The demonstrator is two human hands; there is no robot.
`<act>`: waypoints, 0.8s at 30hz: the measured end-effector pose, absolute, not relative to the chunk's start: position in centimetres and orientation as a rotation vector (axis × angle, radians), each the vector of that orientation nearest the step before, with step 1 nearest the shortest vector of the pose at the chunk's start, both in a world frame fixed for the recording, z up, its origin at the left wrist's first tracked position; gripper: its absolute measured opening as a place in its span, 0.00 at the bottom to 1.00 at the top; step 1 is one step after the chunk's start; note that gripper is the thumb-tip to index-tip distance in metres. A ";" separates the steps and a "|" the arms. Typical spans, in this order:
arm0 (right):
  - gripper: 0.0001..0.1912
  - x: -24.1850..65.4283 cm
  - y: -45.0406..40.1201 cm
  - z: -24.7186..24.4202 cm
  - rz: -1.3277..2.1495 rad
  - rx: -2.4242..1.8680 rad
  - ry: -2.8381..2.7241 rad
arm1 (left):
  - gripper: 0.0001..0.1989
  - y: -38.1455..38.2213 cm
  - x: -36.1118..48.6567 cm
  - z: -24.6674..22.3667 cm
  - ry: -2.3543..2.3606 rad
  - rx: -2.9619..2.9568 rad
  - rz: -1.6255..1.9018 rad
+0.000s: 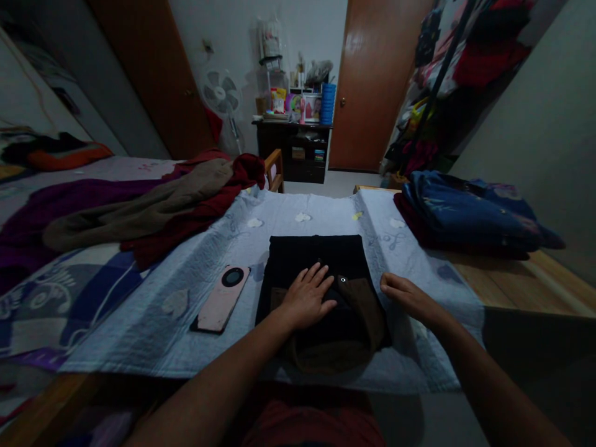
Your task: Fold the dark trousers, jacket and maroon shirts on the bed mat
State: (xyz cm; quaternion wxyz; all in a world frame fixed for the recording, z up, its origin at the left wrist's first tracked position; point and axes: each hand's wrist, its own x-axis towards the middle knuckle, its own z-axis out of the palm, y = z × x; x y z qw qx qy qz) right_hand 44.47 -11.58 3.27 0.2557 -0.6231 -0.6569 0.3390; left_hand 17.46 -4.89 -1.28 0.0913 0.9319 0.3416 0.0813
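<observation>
Evidently soft and limp, the folded black garment (347,320) lies flat on the pale blue quilted cloth (302,208) spread over the desk, straight in front of the person. The left hand (310,297) rests open on top of it, palm down with the fingers a little spread; the right hand (404,293) is curled closed just beside its right edge, with nothing visible in it. The fabric looks fairly light for its bulk, pliable rather than stiff, unlikely to slip and in no way fragile, though its layers could slide apart if only the top one were pinched. A sound hold would be from beneath, one hand under each side edge, keeping the folds together. The brown band (366,304) near its front seems loose and could droop; the small round snap (343,280) on it is probably the only hard spot.

As for writing, a script "Love" (393,241) can be made out on the cloth, toward the right. The pink phone (224,299) left of the garment shows no readable brand, and the packages (278,100) on the far cabinet (270,149) are too small to read.
</observation>
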 end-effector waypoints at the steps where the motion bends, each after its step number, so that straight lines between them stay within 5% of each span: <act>1: 0.17 44.6 -11.7 3.2 0.931 -1.686 -1.800 | 0.30 -4.9 17.5 -1.3 1.017 2.764 0.244; 16: 0.27 45.7 -13.2 3.2 0.984 -1.799 -1.979 | 0.21 -2.9 13.9 1.5 1.057 2.128 0.777; 24: 0.08 46.5 -15.3 4.5 1.180 -1.759 -2.203 | 0.18 -2.1 11.5 2.4 1.199 2.127 0.542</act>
